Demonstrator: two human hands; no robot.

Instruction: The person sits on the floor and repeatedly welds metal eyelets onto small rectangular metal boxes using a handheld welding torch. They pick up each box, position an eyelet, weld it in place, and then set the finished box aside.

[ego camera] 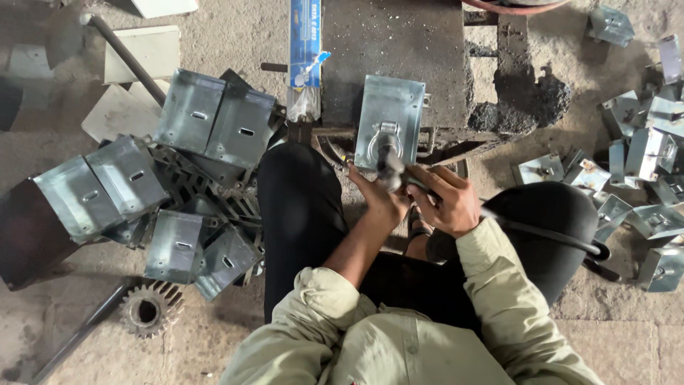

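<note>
Both hands grip one power tool (390,165), the left hand (376,196) wrapped near its head, the right hand (447,203) on its body. One metal plate (390,117) lies at twelve o'clock. About seven plates (189,110) pile at nine o'clock; one gear (149,308) lies at eight.

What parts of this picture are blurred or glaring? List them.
Head view: the tool in both hands is motion-blurred; the galvanised plate and stacked metal boxes are sharp with soft sheen, no hard glare; light is even, with a dark shadow on the ground right of the bench.
</note>
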